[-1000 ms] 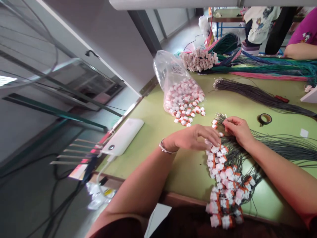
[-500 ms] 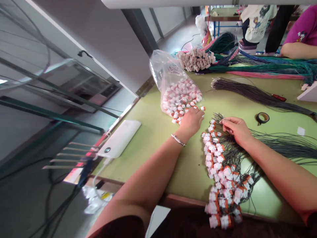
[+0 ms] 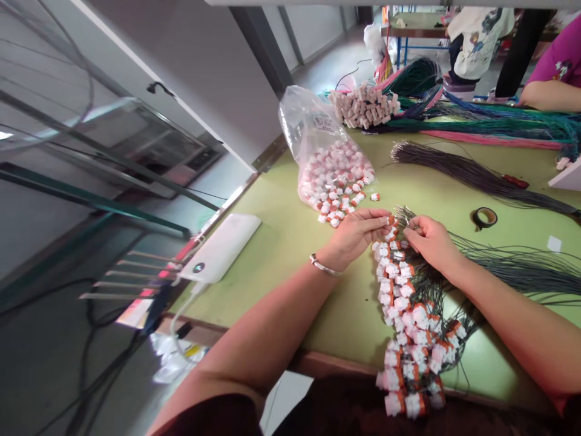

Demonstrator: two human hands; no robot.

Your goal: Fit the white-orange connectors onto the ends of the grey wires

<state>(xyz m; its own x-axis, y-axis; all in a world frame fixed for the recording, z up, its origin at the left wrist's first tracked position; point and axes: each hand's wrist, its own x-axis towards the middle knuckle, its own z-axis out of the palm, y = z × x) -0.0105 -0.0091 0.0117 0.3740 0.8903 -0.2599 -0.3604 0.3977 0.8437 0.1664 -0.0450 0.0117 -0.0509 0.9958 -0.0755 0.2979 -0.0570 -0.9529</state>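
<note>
So both hands meet mid-surface: left hand [image 3: 358, 233] pinches a small connector [image 3: 390, 221], right hand [image 3: 431, 242] pinches dark wire ends [image 3: 403, 213]. Finished connectors [image 3: 408, 327] trail off the near edge. Bag [image 3: 329, 157] sits just far-left, tape roll [image 3: 485, 217] right, bare green surface [image 3: 281, 242] open toward the left edge.
</note>
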